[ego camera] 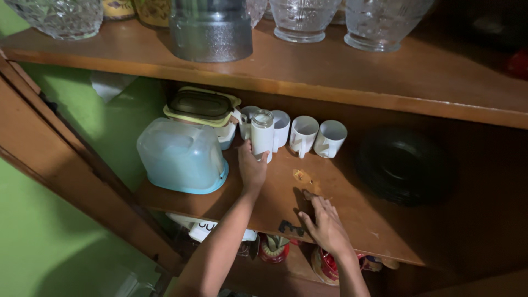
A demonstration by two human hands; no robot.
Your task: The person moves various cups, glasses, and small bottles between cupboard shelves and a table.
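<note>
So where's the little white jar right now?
In the head view, the white jar is in the left hand, on the middle shelf just in front of the white mugs.

You had a wooden shelf (352, 209) before you, bearing a pale blue plastic container (181, 157), a lidded box stack (204, 110), a row of white mugs (308, 135) and a stack of dark plates (404, 165); the upper shelf (352, 74) carried glassware (302, 19) and a jar (210, 30)
</note>
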